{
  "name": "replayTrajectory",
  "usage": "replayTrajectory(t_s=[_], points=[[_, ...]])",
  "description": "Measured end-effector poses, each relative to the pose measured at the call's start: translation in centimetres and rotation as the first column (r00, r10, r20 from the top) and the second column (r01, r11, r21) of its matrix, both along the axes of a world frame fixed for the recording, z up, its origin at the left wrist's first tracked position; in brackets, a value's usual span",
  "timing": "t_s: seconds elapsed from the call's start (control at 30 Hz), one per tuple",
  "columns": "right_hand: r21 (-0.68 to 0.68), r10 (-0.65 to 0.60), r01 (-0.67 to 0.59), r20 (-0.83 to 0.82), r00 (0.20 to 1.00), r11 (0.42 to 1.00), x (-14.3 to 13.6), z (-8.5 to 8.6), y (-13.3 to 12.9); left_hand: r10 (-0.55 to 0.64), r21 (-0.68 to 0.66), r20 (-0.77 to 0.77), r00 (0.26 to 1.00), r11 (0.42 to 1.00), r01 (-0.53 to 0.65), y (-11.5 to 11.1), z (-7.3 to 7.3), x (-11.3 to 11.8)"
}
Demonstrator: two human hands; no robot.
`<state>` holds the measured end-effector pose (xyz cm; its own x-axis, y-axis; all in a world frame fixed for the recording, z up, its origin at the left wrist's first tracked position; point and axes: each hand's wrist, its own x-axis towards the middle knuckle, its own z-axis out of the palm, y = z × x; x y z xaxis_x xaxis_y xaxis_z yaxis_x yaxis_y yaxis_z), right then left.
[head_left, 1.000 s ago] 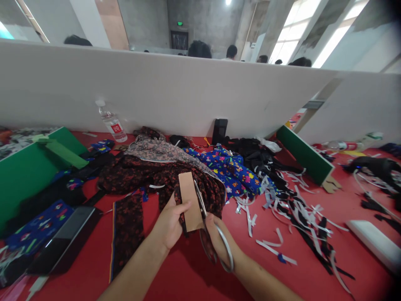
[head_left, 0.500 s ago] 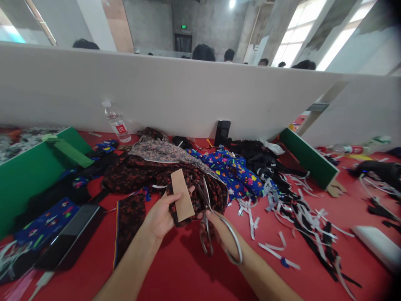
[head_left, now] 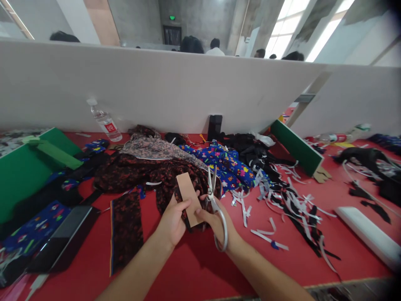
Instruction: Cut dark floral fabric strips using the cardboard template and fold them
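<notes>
A tan rectangular card (head_left: 189, 200) lies over dark floral fabric (head_left: 164, 184) near the middle of the red table. My left hand (head_left: 175, 219) grips the card's left side, thumb on top and the fabric beneath. Silver scissors (head_left: 211, 190) point away from me, blades parted, with a handle loop around my right hand (head_left: 216, 217). The right thumb presses on the card's lower right edge; some right fingers are hidden under the card and scissors. Left of my hands, a separate strip of dark floral fabric (head_left: 127, 230) lies flat.
Blue patterned fabric (head_left: 232, 163) and black cloth lie behind, with white scraps (head_left: 300, 209) at the right. A water bottle (head_left: 106, 123) and a black phone (head_left: 214, 126) stand by the partition (head_left: 175, 88). A dark tablet (head_left: 62, 240) is at the left, a white box (head_left: 366, 234) at the right.
My right hand has moved in to the card and now touches it with the thumb. The scissors have turned more upright and their blades are wider apart. The view has shifted to the right.
</notes>
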<state>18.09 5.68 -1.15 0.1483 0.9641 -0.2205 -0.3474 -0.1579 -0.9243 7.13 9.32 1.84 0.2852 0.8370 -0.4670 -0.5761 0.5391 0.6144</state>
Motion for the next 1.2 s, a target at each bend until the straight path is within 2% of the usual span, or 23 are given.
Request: replayTrajectory(t_s=[0.1,0.2,0.33,0.4,0.5,0.57,0.63,0.73,0.9,1.07,1.2], points=[[-0.034,0.004,-0.007,-0.064,0.998,0.999,0.2,-0.1,0.2,-0.015,0.000,-0.005,1.000,1.000,0.015,0.0,-0.3,0.1],[-0.078,0.002,-0.013,-0.152,0.988,0.997,0.6,-0.1,0.5,-0.052,-0.010,0.078,0.996,0.999,0.053,-0.1,0.1,-0.3],[-0.153,-0.018,-0.014,-0.206,0.978,0.988,1.0,0.0,0.8,-0.094,-0.151,0.159,0.983,0.981,0.118,-0.9,0.9,-1.1],[-0.165,-0.015,-0.018,-0.198,0.980,0.986,1.1,0.1,0.8,-0.052,-0.218,0.149,0.987,0.972,0.084,-1.6,1.0,-1.4],[-0.161,0.008,-0.038,-0.184,0.983,0.986,1.0,0.3,0.6,0.072,-0.281,0.126,0.989,0.959,-0.034,-2.6,0.4,-1.5],[-0.153,0.024,-0.053,-0.186,0.982,0.987,1.0,0.4,0.5,0.106,-0.292,0.164,0.981,0.955,-0.054,-2.9,-0.4,-1.4],[-0.149,0.034,-0.062,-0.189,0.981,0.987,0.9,0.4,0.4,0.074,-0.284,0.246,0.967,0.959,-0.001,-2.7,-1.2,-1.3],[-0.138,0.020,-0.048,-0.194,0.981,0.989,0.8,0.4,0.4,-0.047,-0.260,0.307,0.951,0.957,0.132,-1.9,-2.2,-0.9],[-0.126,0.018,-0.040,-0.173,0.985,0.991,0.7,0.0,0.3,-0.132,-0.258,0.241,0.962,0.946,0.195,0.2,-2.7,-0.2],[-0.097,0.012,-0.022,-0.100,0.995,0.995,0.4,-0.5,0.1,-0.090,-0.292,0.095,0.991,0.950,0.114,1.4,-2.5,0.5],[-0.069,-0.010,0.008,-0.029,1.000,0.998,0.2,-0.6,0.0,-0.107,-0.297,0.078,0.991,0.947,0.126,1.9,-2.1,1.0]])
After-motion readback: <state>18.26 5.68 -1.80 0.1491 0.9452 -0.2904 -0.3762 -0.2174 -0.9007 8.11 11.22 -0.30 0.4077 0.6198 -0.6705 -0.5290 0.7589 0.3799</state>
